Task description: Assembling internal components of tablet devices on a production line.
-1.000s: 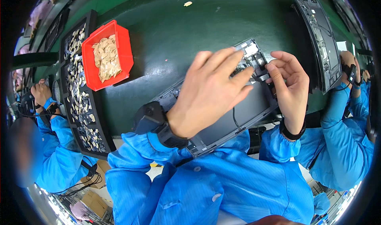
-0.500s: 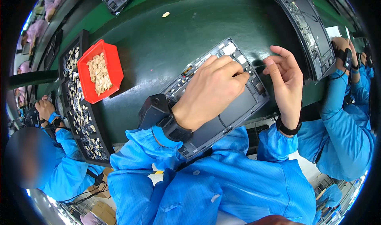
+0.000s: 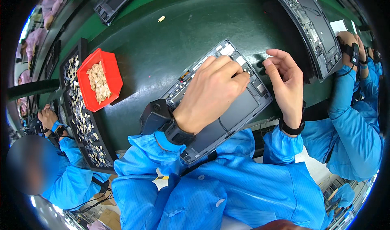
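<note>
An opened tablet-like device (image 3: 243, 104) lies tilted before me at the bench edge, its circuit parts and dark flat panel exposed. Over its upper part bends my left hand (image 3: 215, 90), fingers curled down onto the component area near the far right edge. Those fingertips are mostly hidden, so whatever they pinch cannot be made out. Just right of the device, my right hand (image 3: 287, 82) is raised with the palm turned inward. Its fingers are loosely bent, thumb and forefinger apart, and nothing shows in it.
A red bin (image 3: 115, 71) of pale flat pieces (image 3: 98, 84) rests on a black compartment tray (image 3: 106, 146) full of small parts. One yellowish piece (image 3: 161, 19) lies on the green bench (image 3: 178, 39). Stacked opened devices (image 3: 321, 39) stand right. Co-workers in blue sit on both sides.
The whole view has turned slightly, shifting the bin, the loose piece and the device a little. Both hands keep nearly the same pose at the device.
</note>
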A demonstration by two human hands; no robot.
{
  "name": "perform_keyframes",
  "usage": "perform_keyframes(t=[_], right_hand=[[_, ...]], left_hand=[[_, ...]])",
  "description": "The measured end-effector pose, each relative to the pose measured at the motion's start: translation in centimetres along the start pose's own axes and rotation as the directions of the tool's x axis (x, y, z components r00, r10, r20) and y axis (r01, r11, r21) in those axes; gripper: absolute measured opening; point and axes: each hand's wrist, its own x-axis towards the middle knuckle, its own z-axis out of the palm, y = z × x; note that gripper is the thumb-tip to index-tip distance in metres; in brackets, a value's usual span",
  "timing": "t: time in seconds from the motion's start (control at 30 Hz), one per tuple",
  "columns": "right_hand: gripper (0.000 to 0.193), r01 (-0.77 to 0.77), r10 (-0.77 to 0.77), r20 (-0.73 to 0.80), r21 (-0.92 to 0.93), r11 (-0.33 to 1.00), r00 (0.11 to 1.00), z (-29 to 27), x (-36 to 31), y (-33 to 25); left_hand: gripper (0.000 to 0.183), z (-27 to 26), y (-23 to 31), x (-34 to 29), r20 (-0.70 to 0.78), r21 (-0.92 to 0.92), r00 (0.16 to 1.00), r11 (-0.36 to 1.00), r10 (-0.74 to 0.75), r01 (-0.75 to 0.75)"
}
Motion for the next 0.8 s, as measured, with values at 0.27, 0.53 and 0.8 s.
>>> perform_keyframes(t=[0.27,0.53,0.8], right_hand=[[0.022,-0.010,0.010,0.003,-0.122,0.992,1.000,0.5,-0.3,0.2],[0.027,0.032,0.018,0.183,-0.263,0.964,0.983,0.9,-0.4,-0.8],[0.019,0.216,-0.145,0.179,-0.494,0.842,0.973,1.2,-1.6,-1.3]], left_hand=[[0.015,0.8,-0.2,0.2,-0.057,-0.054,0.998,0.998,-0.021,0.018],[0.029,1.0,1.4,-0.2,-0.101,0.243,0.993,0.966,-0.068,0.091],[0.084,2.3,6.5,-5.4,0.131,0.297,0.975,0.945,-0.178,0.133]])
